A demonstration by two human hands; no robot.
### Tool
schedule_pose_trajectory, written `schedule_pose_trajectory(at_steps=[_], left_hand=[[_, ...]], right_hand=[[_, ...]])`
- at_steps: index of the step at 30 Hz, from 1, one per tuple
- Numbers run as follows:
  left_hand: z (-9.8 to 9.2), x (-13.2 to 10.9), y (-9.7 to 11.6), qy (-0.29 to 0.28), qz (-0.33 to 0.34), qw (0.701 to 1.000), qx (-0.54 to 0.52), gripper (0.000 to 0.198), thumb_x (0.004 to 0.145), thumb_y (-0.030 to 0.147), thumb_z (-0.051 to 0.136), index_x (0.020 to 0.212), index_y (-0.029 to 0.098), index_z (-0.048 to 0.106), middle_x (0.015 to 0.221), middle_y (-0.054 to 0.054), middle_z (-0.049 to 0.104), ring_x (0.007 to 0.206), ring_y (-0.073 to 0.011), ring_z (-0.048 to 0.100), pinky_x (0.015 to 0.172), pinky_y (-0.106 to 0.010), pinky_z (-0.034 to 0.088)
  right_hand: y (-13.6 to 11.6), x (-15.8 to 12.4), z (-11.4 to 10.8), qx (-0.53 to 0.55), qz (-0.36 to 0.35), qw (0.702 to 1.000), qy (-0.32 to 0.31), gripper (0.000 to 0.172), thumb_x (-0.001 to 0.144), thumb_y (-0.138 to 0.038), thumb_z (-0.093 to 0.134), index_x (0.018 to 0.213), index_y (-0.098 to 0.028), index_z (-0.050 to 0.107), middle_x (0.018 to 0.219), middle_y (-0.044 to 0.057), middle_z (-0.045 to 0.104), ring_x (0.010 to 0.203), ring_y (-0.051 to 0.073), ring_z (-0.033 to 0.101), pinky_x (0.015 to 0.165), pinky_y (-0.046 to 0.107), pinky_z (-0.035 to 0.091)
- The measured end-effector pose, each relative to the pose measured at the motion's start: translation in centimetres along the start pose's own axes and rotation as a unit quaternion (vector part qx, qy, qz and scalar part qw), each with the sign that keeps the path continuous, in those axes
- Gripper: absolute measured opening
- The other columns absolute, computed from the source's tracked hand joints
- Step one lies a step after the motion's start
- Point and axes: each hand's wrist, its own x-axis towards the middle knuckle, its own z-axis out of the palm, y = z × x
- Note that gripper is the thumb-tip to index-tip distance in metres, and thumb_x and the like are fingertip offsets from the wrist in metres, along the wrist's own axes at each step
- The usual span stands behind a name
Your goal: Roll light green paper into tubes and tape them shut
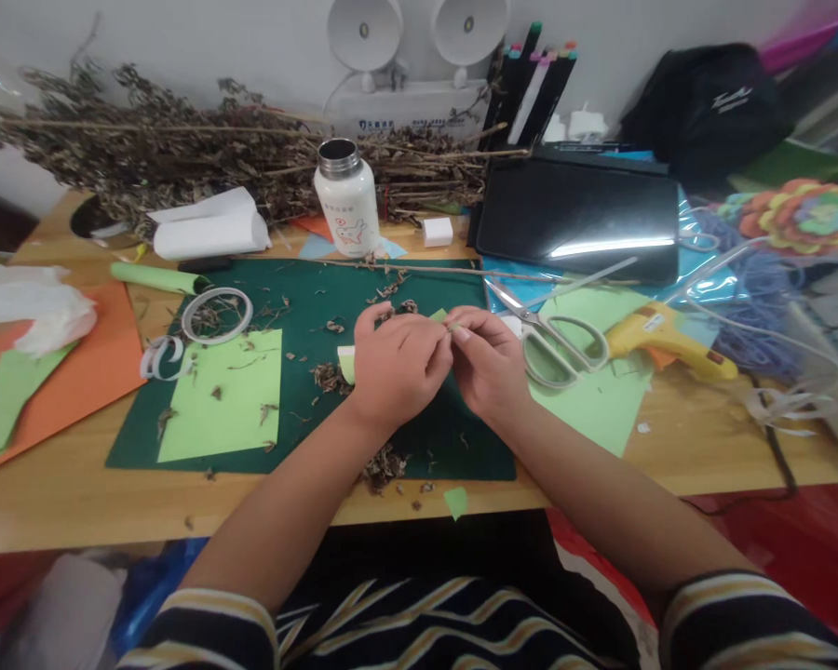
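My left hand (399, 365) is closed above the dark green cutting mat (307, 288), fingers curled round a piece of light green paper (347, 363) that sticks out on its left side. More green shows between the two hands; its shape is mostly hidden. My right hand (487, 361) meets the left one, thumb and forefinger pinched at the edge of this paper. Crumbled dry leaves (384, 468) lie in small heaps under and beside my hands. White-handled scissors (555, 344) rest open just right of my right hand.
A light green sheet (227, 400) and tape roll (216, 315) lie left. Behind stand an uncapped white bottle (349, 209) and a heap of dried branches (202, 149). A yellow glue gun (670, 340), black tablet-like slab (579, 214) and blue yarn (754, 302) are right.
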Motion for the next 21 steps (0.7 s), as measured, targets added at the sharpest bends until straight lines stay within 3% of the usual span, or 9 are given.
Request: schedule_pose_trajectory(at_steps=[5,12,21], left_hand=[[-0.09,0.02,0.02,0.011,0.024,1.0,0.005,0.014,0.078,0.019,0.047,0.066,0.018,0.055,0.069,0.001,0.069,0.07,-0.0147,0.065,0.085,-0.036,0.035],[-0.14,0.18,-0.14,-0.025,-0.001,1.0,-0.002,0.018,0.079,0.02,0.046,0.064,0.019,0.054,0.067,0.002,0.069,0.069,-0.0145,0.065,0.083,-0.036,0.036],[-0.29,-0.05,-0.39,-0.04,0.005,0.999,0.016,0.019,0.081,0.02,0.044,0.066,0.019,0.055,0.071,0.001,0.07,0.072,-0.0146,0.065,0.083,-0.036,0.036]], right_hand=[[0.12,-0.01,-0.11,0.005,-0.002,1.0,-0.007,0.015,0.061,-0.009,0.055,0.064,-0.024,0.059,0.074,-0.003,0.055,0.075,0.01,0.054,0.078,0.029,0.046],[0.08,0.02,-0.1,-0.006,0.004,1.0,-0.004,0.006,0.065,-0.017,0.058,0.064,-0.023,0.058,0.073,-0.001,0.055,0.075,0.011,0.054,0.077,0.03,0.047],[0.11,0.21,0.07,0.008,0.025,1.0,-0.004,0.006,0.062,-0.018,0.061,0.062,-0.024,0.061,0.074,-0.002,0.058,0.075,0.011,0.055,0.078,0.03,0.047]])
